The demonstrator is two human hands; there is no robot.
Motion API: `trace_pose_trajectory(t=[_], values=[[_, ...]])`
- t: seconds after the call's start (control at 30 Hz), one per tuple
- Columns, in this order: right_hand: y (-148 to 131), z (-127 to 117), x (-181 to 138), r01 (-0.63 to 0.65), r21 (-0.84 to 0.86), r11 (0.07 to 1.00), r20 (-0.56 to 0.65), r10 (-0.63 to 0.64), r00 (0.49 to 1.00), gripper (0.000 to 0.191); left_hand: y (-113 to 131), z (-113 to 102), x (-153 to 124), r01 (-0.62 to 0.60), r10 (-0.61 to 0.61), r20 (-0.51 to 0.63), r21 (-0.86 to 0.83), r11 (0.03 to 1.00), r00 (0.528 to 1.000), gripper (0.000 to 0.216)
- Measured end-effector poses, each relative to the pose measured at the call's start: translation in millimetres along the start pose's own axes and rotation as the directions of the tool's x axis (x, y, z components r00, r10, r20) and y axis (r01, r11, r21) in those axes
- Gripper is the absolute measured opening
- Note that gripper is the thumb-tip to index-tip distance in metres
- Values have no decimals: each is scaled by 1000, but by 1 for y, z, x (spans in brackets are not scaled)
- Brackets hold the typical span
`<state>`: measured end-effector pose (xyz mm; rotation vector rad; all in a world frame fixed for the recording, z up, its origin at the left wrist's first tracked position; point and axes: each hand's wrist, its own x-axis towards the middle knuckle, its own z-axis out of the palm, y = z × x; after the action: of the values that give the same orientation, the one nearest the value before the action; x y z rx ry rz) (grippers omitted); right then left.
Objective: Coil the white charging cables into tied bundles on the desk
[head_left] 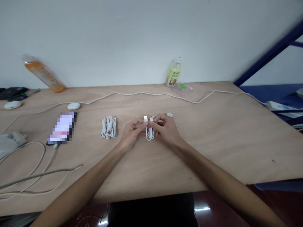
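Between both hands is a white USB cable (150, 135), folded into a small bundle, its loops hanging down over the table. My left hand (132, 130) pinches it near the upright USB plug. My right hand (165, 127) closes on the other side, by the second plug. Left of my hands lies a group of coiled white cables (109, 127). More white cable ends (169, 114) show just behind my right hand, the rest of them hidden by it.
A phone (62, 127) with a charging cord lies at left, near a white case (74, 106). Along the wall stand an orange drink bottle (44, 75) and a yellow-green bottle (174, 73). A long white cord (139, 92) crosses the wooden table (224, 135). Blue metal framing is at right.
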<state>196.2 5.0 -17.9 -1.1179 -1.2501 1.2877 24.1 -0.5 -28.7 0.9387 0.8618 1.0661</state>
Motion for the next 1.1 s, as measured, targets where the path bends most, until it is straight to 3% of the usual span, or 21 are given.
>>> trace_pose_trajectory(t=[1.1], values=[[-1, 1, -1, -4, 23, 1000, -3, 4, 1000, 51, 1, 0, 1, 4, -4, 7, 5, 1000, 1000, 49]])
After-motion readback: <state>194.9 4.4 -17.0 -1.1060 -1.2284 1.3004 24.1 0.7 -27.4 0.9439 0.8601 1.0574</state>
